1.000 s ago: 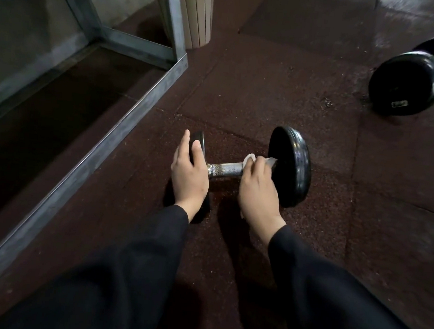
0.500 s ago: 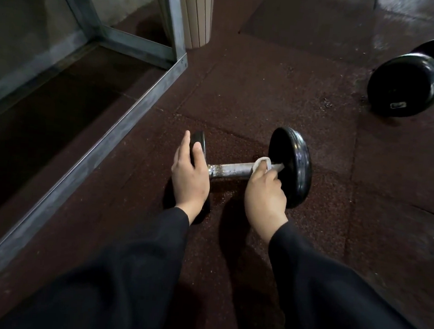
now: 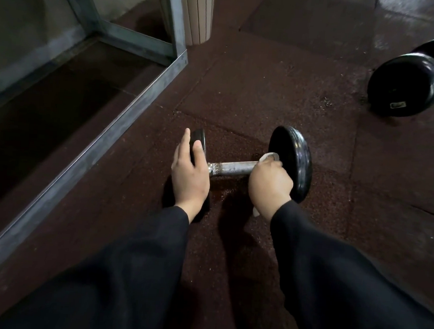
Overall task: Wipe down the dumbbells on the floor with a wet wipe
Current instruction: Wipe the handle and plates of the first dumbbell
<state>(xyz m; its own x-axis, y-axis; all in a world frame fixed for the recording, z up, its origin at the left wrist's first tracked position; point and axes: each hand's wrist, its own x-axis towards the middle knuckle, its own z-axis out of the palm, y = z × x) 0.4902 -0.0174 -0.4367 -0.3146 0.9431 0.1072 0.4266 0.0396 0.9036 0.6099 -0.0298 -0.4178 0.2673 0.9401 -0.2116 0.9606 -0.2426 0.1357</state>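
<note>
Left hand spread over dumbbell's left end, right hand clutching wet wipe round handle

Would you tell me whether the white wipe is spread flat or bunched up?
Bunched up: the right hand grips the white wet wipe against the small black dumbbell's metal handle, crumpled ends protruding.

On dumbbell, right hand with wipe

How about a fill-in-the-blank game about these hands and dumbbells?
The right hand presses a white ____ on the bar of the near dumbbell.
The left hand rests on that dumbbell's ____ end.
Counting the far dumbbell, ____ dumbbells lie on the floor.
Missing words: wipe, left, two.
</note>
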